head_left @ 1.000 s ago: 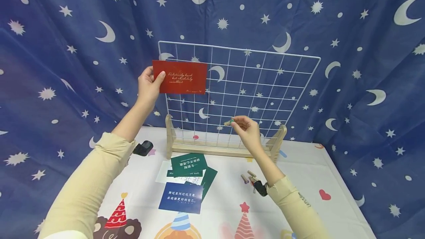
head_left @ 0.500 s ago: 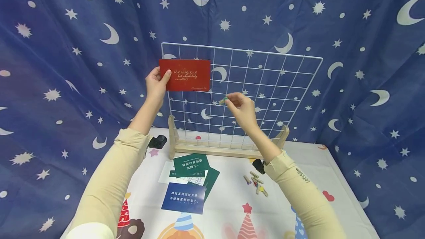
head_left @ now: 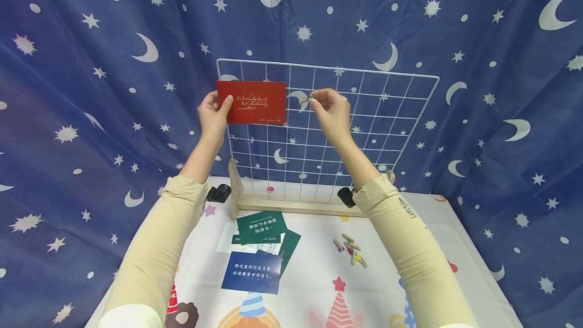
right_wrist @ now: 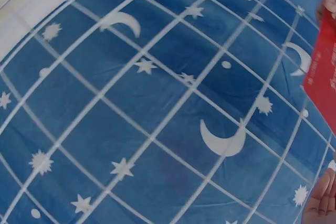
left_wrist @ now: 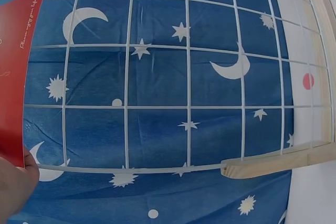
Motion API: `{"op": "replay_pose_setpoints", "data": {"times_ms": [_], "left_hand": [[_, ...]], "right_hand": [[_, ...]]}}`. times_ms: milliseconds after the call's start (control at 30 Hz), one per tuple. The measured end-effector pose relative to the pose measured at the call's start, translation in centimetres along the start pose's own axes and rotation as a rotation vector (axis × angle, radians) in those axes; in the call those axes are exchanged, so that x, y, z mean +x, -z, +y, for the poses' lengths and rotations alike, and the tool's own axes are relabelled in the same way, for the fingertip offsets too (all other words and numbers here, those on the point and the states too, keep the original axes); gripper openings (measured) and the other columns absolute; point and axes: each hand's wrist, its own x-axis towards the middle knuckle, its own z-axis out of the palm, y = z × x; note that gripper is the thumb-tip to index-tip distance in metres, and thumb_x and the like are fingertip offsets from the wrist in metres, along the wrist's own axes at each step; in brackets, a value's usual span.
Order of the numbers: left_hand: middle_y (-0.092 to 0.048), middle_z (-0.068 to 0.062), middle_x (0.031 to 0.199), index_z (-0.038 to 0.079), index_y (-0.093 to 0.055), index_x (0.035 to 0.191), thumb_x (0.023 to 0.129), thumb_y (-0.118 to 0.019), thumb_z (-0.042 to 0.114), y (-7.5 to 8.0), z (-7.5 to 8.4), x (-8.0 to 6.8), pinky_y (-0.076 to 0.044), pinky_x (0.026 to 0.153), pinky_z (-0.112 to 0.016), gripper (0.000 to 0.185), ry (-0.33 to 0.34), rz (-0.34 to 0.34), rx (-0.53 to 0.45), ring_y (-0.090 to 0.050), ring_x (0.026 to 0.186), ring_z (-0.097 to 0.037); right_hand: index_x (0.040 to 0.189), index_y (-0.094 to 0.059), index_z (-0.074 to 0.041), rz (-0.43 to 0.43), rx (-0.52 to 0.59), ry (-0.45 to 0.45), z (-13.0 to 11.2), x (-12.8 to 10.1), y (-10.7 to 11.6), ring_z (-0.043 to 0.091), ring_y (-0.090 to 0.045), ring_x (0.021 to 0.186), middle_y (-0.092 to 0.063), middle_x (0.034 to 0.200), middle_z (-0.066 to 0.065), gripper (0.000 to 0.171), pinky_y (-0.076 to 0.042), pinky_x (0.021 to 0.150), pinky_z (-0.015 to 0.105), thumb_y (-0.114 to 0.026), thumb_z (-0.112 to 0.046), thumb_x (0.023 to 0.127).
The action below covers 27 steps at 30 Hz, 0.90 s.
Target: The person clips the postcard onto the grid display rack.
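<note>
My left hand pinches the left edge of a red card with gold lettering, thumb in front. The card stands upright before the upper left of a white wire grid. To the card's right, my right hand holds a small wooden clothespin with a bit of green on it between thumb and fingertips, apart from the card. In the left wrist view the red card and part of the left hand show at the left edge. The right wrist view cuts off most of the right hand; its clothespin is not clear there.
The grid stands on a wooden base at the back of a white patterned table. A blue card and green cards overlap in front, left of several loose clothespins. A blue curtain hangs behind.
My right hand has risen with the clothespin, from low in front of the grid to the height of the red card. My left hand and the card have shifted slightly to the right.
</note>
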Motion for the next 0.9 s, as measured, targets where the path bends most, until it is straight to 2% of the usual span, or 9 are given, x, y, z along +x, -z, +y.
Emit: {"op": "replay_pose_setpoints", "data": {"times_ms": [167,233,367,433,600,667,700,767,900], "left_hand": [[-0.066,0.002,0.088,0.016,-0.059,0.098,0.088,-0.065,0.014,-0.3,0.3,0.3,-0.056,0.083,-0.029,0.012,-0.009,0.003,-0.002,-0.063,0.079,-0.007],[-0.066,0.001,0.089,0.016,-0.059,0.098,0.088,-0.065,0.013,-0.5,0.2,0.2,-0.056,0.085,-0.030,0.012,-0.005,0.002,-0.007,-0.062,0.080,-0.007],[-0.063,0.005,0.084,0.015,-0.059,0.099,0.089,-0.064,0.012,-0.8,0.2,0.2,-0.055,0.087,-0.031,0.011,0.001,0.003,-0.014,-0.062,0.080,-0.007],[-0.061,0.007,0.081,0.015,-0.059,0.098,0.089,-0.064,0.011,-0.9,0.3,0.3,-0.056,0.085,-0.031,0.011,0.005,0.009,-0.015,-0.061,0.079,-0.007],[-0.061,0.008,0.077,0.016,-0.059,0.095,0.088,-0.064,0.010,-0.9,0.3,0.6,-0.056,0.075,-0.024,0.010,-0.001,0.010,-0.032,-0.061,0.075,-0.006],[-0.061,0.008,0.077,0.016,-0.058,0.094,0.089,-0.063,0.010,-1.0,0.1,0.7,-0.056,0.073,-0.022,0.010,-0.006,0.003,-0.033,-0.062,0.075,-0.006],[-0.061,0.008,0.077,0.017,-0.058,0.094,0.089,-0.063,0.010,-1.0,0.1,0.7,-0.056,0.073,-0.022,0.010,-0.009,-0.001,-0.033,-0.062,0.075,-0.006],[-0.061,0.008,0.078,0.016,-0.058,0.095,0.089,-0.063,0.011,-1.0,0.0,0.7,-0.056,0.076,-0.023,0.010,-0.009,-0.007,-0.031,-0.062,0.076,-0.005],[-0.062,0.008,0.079,0.014,-0.059,0.098,0.088,-0.064,0.012,-1.0,-0.2,0.6,-0.056,0.079,-0.025,0.011,-0.020,-0.012,-0.026,-0.062,0.076,-0.004]], "right_hand": [[0.096,-0.061,0.008,0.031,-0.016,0.045,-0.2,1.2,-0.4,0.008,-0.057,0.070,-0.067,0.090,0.021,0.012,-0.044,0.064,0.012,-0.060,-0.002,0.089],[0.096,-0.061,0.008,0.045,-0.026,0.044,0.0,1.4,-0.6,0.009,-0.057,0.070,-0.067,0.090,0.021,0.012,-0.044,0.064,0.012,-0.059,-0.002,0.090],[0.095,-0.063,0.008,0.086,-0.046,0.028,0.2,2.0,-1.0,0.018,-0.062,0.070,-0.068,0.090,0.020,0.013,-0.044,0.062,0.011,-0.060,-0.004,0.089],[0.094,-0.063,0.007,0.101,-0.050,0.022,0.1,2.3,-1.3,0.018,-0.062,0.067,-0.068,0.090,0.020,0.013,-0.044,0.060,0.011,-0.060,-0.004,0.089],[0.094,-0.064,0.006,0.125,-0.058,0.013,-0.6,2.9,-2.0,-0.002,-0.049,0.051,-0.066,0.091,0.019,0.012,-0.044,0.050,0.010,-0.062,-0.004,0.088],[0.094,-0.064,0.006,0.135,-0.065,0.003,-0.8,3.1,-2.2,-0.006,-0.046,0.048,-0.066,0.091,0.018,0.012,-0.044,0.048,0.009,-0.062,-0.004,0.088],[0.094,-0.064,0.006,0.138,-0.067,-0.005,-1.0,3.2,-2.3,-0.005,-0.047,0.047,-0.066,0.091,0.018,0.012,-0.043,0.047,0.009,-0.062,-0.004,0.088],[0.095,-0.065,0.006,0.143,-0.067,-0.023,-1.2,3.4,-2.5,0.005,-0.055,0.048,-0.067,0.090,0.018,0.013,-0.044,0.047,0.010,-0.062,-0.005,0.088],[0.096,-0.065,0.006,0.141,-0.047,-0.065,-1.4,3.7,-2.8,0.028,-0.066,0.061,-0.068,0.091,0.018,0.014,-0.048,0.049,0.012,-0.062,-0.006,0.089]]}}
